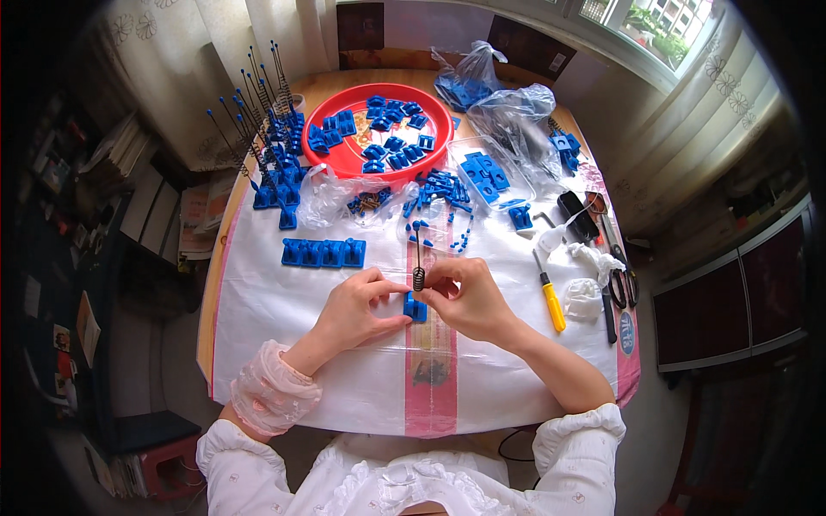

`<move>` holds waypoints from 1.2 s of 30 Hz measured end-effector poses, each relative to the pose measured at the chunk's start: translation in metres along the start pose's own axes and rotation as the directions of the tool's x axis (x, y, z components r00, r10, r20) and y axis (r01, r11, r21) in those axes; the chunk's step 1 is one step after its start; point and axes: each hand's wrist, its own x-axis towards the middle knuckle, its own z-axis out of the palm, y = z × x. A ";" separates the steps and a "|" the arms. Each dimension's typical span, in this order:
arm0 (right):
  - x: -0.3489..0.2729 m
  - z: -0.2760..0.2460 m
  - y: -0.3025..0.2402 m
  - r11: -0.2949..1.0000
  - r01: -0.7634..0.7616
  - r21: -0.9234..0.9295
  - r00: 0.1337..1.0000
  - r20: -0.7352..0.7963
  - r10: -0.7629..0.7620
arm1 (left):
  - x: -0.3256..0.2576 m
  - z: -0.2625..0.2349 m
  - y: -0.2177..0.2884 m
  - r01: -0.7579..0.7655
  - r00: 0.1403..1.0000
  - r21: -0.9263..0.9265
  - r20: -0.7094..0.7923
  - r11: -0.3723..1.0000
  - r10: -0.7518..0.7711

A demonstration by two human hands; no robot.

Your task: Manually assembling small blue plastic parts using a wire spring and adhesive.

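Observation:
Between my hands, on the white cloth, sits a small blue plastic base [416,310]. My left hand [357,311] is closed on it, with thumb and forefinger at its left side. Above the base stands a black coil spring [418,279], its straight wire pointing away and topped by a blue ball. My right hand [467,297] pinches the spring near its lower end, where the fingers partly hide the join with the base. A row of several blue bases [323,253] lies to the left, beyond my left hand.
A red round tray [314,163] holds blue parts at the back. Finished-looking spring pieces [274,159] crowd the far left. Small blue pegs [440,191] lie ahead. To the right are a yellow-handled screwdriver [552,303], scissors [623,284], crumpled white tissue [582,299] and plastic bags [516,112].

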 end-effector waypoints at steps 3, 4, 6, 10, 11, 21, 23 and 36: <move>0.000 -0.001 0.000 1.000 0.005 -0.006 1.000 0.003 -0.005 | 0.000 -0.001 0.000 -0.009 1.000 0.022 0.003 1.000 0.009; 0.000 -0.001 0.000 1.000 0.008 -0.011 1.000 0.006 -0.008 | 0.000 -0.001 0.000 -0.008 1.000 0.016 0.003 1.000 0.008; 0.000 -0.001 0.001 1.000 0.008 -0.010 1.000 0.006 -0.008 | 0.000 -0.001 0.001 -0.005 1.000 0.012 0.005 1.000 0.005; 0.000 -0.001 0.000 1.000 -0.003 -0.002 1.000 0.008 0.003 | 0.000 -0.001 0.001 -0.003 1.000 0.016 0.004 1.000 0.003; 0.000 -0.001 0.000 1.000 -0.001 -0.005 1.000 0.009 0.001 | 0.000 -0.001 0.001 -0.004 1.000 0.016 0.003 1.000 0.004; 0.001 -0.001 0.002 0.999 0.005 -0.039 1.000 0.014 -0.004 | -0.001 0.000 -0.001 -0.009 1.000 0.013 0.000 1.000 0.009; 0.001 -0.002 0.002 0.999 0.001 -0.046 1.000 0.016 0.000 | -0.001 0.000 -0.001 -0.011 1.000 0.013 -0.001 1.000 0.011; 0.001 -0.002 0.002 0.999 0.013 -0.044 1.000 0.017 -0.013 | -0.002 0.000 0.000 -0.017 1.000 0.020 -0.001 1.000 0.017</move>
